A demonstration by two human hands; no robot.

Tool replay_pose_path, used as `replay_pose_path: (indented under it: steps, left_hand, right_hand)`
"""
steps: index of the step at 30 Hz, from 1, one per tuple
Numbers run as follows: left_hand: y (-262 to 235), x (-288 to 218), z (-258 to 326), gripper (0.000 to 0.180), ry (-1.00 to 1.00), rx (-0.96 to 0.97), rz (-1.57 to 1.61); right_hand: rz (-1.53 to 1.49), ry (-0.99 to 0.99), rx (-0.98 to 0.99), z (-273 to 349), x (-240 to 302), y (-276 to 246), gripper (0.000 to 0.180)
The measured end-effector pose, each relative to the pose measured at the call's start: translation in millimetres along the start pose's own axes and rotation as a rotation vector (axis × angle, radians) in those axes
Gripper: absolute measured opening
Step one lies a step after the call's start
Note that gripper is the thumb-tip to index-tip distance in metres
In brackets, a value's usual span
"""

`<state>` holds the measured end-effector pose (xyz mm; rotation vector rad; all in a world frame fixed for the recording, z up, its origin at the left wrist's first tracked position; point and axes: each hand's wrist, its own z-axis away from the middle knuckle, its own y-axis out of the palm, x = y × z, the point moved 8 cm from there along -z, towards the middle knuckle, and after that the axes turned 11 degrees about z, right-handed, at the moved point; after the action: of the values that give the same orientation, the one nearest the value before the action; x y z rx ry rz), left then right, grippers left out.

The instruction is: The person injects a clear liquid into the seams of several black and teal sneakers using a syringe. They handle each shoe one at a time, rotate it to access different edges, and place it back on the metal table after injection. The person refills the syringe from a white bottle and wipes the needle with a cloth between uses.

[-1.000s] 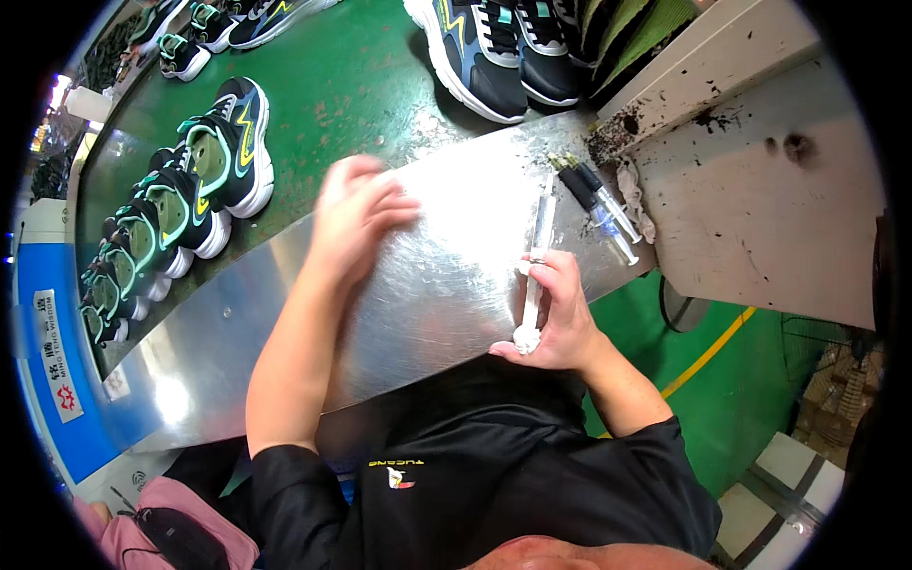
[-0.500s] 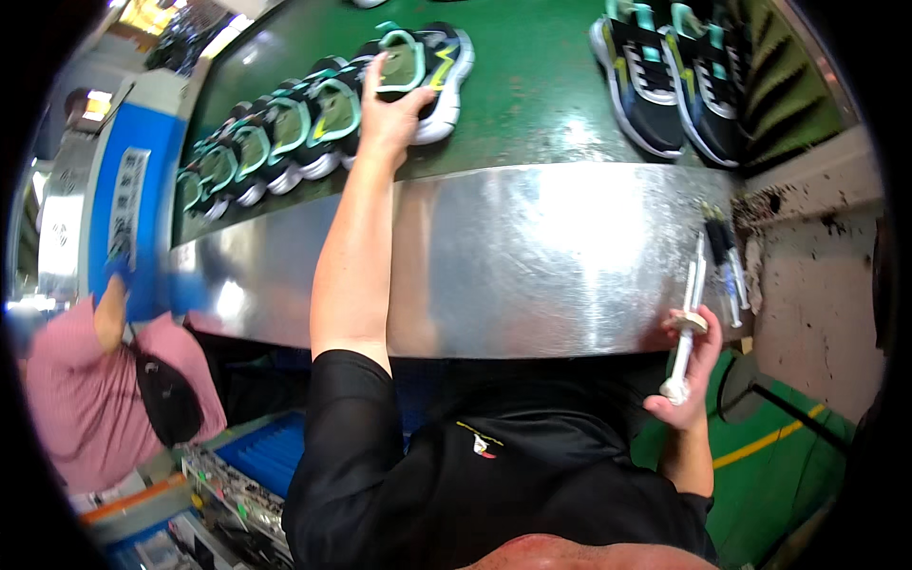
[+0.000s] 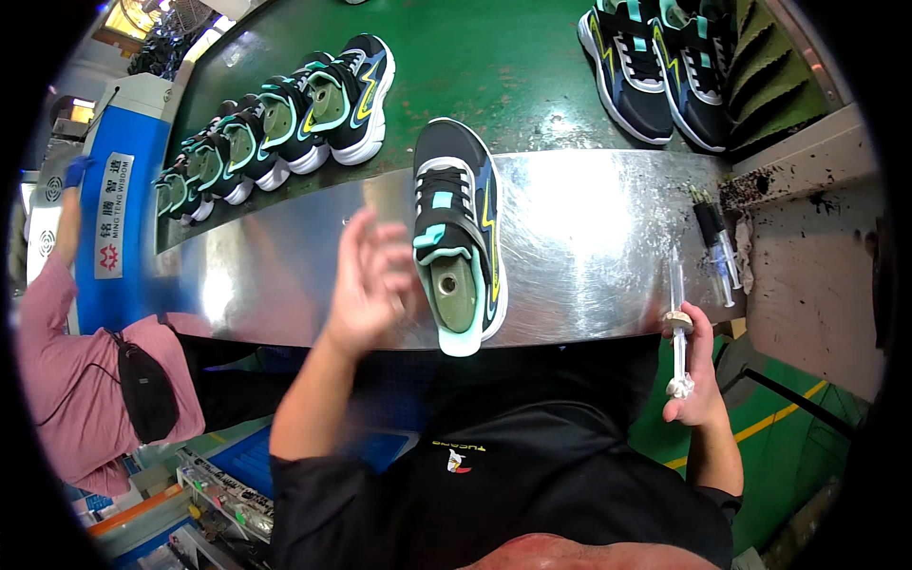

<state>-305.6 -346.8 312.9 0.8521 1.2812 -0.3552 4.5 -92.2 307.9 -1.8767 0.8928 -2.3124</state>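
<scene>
A black sneaker (image 3: 444, 209) with mint-green lining, yellow side lines and a white sole stands upright on the metal ledge in front of me, its toe pointing away and its heel at the near edge. Just left of it, my left hand (image 3: 369, 285) is in the air, empty and slightly blurred, with the fingers apart. At the right end of the ledge, my right hand (image 3: 701, 370) is closed around a clear syringe (image 3: 677, 347). The syringe has a tan collar and white material at its lower end, and its narrow tip points away from me.
A row of matching sneakers (image 3: 328, 104) stands on the green surface at the far left. Another pair (image 3: 655, 71) is at the far right. Two dark-ended syringes (image 3: 717, 249) lie beside the right wall. A person in pink (image 3: 90, 380) stands at the left near a blue panel (image 3: 147, 223).
One sneaker has come from the row onto the metal ledge, and my left hand has let go of it and drawn back. My right hand keeps the syringe, slightly lower.
</scene>
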Motion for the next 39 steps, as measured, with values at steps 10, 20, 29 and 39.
replay_pose_path:
  steps: [10,20,29,39]
  left_hand:
    - [5,15,-136,0.056,-0.322,-0.042,-0.389]
    - [51,-23,-68,0.054,0.038,0.201,0.706]
    - [52,-26,-55,0.072,0.042,0.367,0.705]
    - [61,-35,-49,0.073,0.115,0.361,0.628]
  right_hand:
    - [-0.123,0.132,0.128,10,24,15,0.129]
    - [-0.994,-0.296,0.195,-58,145,26,0.139]
    - [-0.969,-0.323,0.446,-91,224,58,0.093]
    - [-0.919,-0.282,0.461,-98,230,68,0.097]
